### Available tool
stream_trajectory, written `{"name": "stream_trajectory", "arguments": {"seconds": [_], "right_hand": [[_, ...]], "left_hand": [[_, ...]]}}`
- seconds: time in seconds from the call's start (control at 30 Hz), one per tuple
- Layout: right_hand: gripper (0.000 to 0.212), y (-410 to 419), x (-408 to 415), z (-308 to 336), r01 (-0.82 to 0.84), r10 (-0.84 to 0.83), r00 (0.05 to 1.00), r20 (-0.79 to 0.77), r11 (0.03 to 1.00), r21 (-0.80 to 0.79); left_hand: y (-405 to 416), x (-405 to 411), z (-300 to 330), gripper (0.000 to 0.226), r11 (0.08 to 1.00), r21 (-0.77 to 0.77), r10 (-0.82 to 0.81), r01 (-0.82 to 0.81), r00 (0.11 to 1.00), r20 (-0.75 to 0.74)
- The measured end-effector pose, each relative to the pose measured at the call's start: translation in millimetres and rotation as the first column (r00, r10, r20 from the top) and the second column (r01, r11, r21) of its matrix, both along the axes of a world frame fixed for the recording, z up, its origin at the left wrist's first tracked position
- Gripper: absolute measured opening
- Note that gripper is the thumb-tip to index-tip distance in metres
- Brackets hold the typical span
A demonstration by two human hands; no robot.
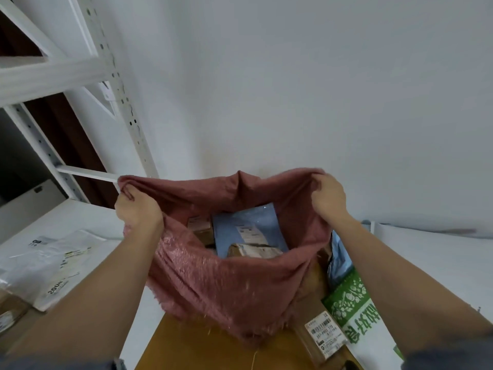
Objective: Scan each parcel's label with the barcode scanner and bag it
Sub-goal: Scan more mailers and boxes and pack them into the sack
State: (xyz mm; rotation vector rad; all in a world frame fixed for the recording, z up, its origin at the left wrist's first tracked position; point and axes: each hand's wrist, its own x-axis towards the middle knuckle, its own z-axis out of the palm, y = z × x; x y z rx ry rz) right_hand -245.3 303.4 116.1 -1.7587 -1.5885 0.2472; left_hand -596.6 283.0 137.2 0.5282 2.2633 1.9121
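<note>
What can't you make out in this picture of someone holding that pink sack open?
Head view, the only one:
- Barcode scanner: nowhere in frame.
- Parcels in the pink sack: the blue mailer and the boxes are half hidden by its near wall; their labels are too small to read.
- Fingertips of left hand and right hand: buried in the rim's folds.
- White mailers: print blurred.

Sack: dusty-pink woven plastic sack [213, 284], coarse weave with a faint sheen, frayed threads along its lower edge.
Inside the sack: pale blue smooth plastic mailer [248, 225], slightly glossy; brown cardboard box [253, 251], matt, with a white paper label.
Lower right: green-and-white printed plastic bag [354, 303], smooth.
Left: clear crinkled plastic bags [45, 260], glossy.
Upper left: white painted metal shelf frame [106, 62], matt, perforated.
Table: white table [88, 222], smooth, matt.
</note>
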Motion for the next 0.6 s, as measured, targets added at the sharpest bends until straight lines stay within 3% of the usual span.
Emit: {"name": "stream_trajectory", "arguments": {"seconds": [0.13,0.27,0.37,0.5,0.6], "right_hand": [[0.047,6.3,-10.0,24.0,-0.018,0.045,0.993,-0.112,0.973,0.229],[0.061,0.6,-12.5,-13.5,-0.092,0.091,0.996,-0.017,0.995,-0.043],[0.066,-0.6,-4.7,-38.0,-0.047,0.05,0.999,0.011,0.975,-0.218],[0.049,2.8,-2.8,-38.9,0.052,-0.034,0.998,0.061,0.944,-0.327],[0.037,3.4,-4.9,-38.2,0.078,-0.044,0.993,0.112,0.948,-0.31]], "left_hand": [[7.2,-10.2,5.9,0.047,0.999,-0.049,0.021,-0.023,0.999,-0.039],[0.5,-13.5,-18.2,0.039,0.971,-0.232,-0.05,0.051,0.999,0.011],[-2.3,-20.7,-37.7,0.034,0.942,-0.309,-0.128,0.134,0.991,0.041],[0.5,-19.6,-39.2,0.045,0.832,-0.477,-0.304,0.283,0.952,0.035],[9.7,-10.0,-41.9,0.038,0.722,-0.523,-0.445,0.453,0.883,0.149]]}}
